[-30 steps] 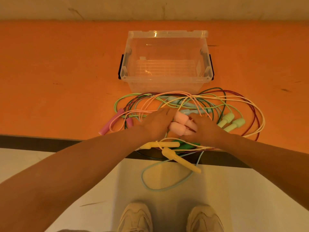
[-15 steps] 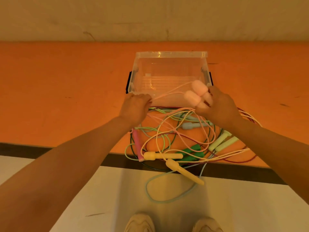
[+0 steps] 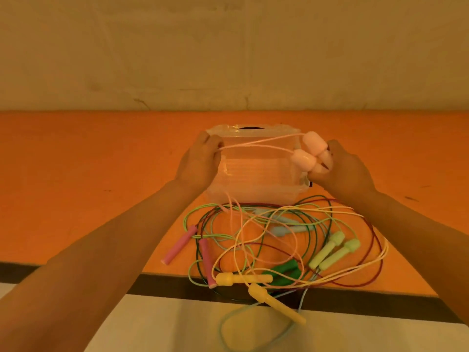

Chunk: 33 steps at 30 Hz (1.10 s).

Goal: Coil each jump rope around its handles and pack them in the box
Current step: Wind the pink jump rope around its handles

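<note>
Pale pink jump-rope handles (image 3: pixel 313 153), both held in right hand (image 3: pixel 345 174), raised in front of clear plastic box (image 3: pixel 253 184). Left hand (image 3: pixel 200 161) apparently pinches the pink cord (image 3: pixel 256 143), stretched taut between hands. Remaining ropes (image 3: pixel 279 240) tangled on orange worktop (image 3: pixel 76 179).

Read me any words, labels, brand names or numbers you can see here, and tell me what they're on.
None can be read. The clear plastic box, the pale pink handles held in the right hand, the rope pinched by the left hand and the other handles on the orange table show no print; any moulded marks are too blurred to tell.
</note>
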{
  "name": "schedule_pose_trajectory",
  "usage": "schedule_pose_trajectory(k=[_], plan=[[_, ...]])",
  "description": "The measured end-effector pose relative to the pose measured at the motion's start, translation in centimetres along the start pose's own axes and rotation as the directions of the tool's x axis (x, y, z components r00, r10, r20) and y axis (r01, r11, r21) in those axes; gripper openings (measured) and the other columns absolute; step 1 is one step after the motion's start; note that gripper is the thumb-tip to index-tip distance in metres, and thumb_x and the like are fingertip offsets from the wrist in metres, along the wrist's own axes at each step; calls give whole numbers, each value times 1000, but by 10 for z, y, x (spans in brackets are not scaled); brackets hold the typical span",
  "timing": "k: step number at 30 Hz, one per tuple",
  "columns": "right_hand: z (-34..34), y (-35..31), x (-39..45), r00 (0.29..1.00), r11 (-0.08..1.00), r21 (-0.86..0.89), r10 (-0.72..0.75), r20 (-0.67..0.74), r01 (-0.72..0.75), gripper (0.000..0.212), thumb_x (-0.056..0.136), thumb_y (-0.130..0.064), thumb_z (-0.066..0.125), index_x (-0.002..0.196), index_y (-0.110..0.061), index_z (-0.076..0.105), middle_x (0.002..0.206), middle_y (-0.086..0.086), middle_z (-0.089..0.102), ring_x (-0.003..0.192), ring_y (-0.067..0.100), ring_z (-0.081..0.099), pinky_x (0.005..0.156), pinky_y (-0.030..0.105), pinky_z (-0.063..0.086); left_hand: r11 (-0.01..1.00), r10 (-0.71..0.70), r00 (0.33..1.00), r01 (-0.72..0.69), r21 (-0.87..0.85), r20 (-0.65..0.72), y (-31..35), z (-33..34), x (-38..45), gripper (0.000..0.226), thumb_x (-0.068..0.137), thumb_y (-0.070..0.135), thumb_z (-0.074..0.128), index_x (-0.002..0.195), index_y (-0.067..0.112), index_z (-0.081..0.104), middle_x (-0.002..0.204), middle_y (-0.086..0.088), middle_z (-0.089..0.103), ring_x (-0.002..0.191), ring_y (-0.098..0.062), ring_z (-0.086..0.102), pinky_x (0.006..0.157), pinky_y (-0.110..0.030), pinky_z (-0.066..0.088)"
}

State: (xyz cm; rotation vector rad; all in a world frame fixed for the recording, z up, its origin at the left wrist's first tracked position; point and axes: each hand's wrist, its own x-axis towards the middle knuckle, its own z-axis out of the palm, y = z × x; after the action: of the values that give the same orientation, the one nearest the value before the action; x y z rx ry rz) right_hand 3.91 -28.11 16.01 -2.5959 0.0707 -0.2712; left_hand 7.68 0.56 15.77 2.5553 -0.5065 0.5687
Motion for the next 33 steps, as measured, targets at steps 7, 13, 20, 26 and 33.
schedule_pose_trajectory(k=[7, 13, 20, 26, 33], plan=[[-33, -33, 20, 995, 994, -49, -94, 23, 95, 46, 78, -32, 72, 111, -14, 46, 84, 3, 50, 71, 27, 45, 53, 34, 30, 941, -329, 938, 335, -47, 110, 0, -12, 20, 14, 94, 6, 47, 95, 3, 61, 89, -20, 64, 77, -32, 56, 59, -33, 31], [-41, -46, 26, 997, 995, -57, -83, 8, 83, 52, 78, -32, 71, 121, -17, 46, 96, 7, 59, 79, 29, 52, 59, 34, 39, 953, -282, 958, 286, -96, 52, 10, -26, 32, 15, 100, 14, 43, 88, 7, 50, 74, -5, 49, 65, -22, 42, 53, -32, 16], [-46, -54, 32, 996, 987, -132, -93, -18, 90, 49, 83, -33, 67, 123, -16, 44, 101, 12, 64, 86, 36, 60, 57, 33, 36, 950, -308, 949, 302, -80, -68, 16, -36, 59, 18, 100, 18, 41, 102, 2, 49, 94, -13, 47, 82, -26, 43, 64, -32, 27], [-45, -64, 40, 994, 983, -168, -83, -73, 69, 45, 84, -31, 65, 121, -18, 44, 103, 10, 64, 89, 37, 61, 59, 33, 36, 981, -190, 976, 192, 7, -104, 34, -47, 89, 19, 93, 8, 47, 110, 3, 54, 105, -16, 54, 95, -34, 50, 78, -39, 37], [-52, -60, 46, 965, 984, 99, 163, -204, -145, 45, 79, -28, 68, 117, -17, 47, 95, 10, 62, 77, 32, 53, 59, 35, 40, 972, -225, 972, 220, -80, -61, 36, -49, 86, 24, 95, 25, 55, 72, 20, 48, 57, 9, 41, 53, -15, 39, 48, -30, 23]])
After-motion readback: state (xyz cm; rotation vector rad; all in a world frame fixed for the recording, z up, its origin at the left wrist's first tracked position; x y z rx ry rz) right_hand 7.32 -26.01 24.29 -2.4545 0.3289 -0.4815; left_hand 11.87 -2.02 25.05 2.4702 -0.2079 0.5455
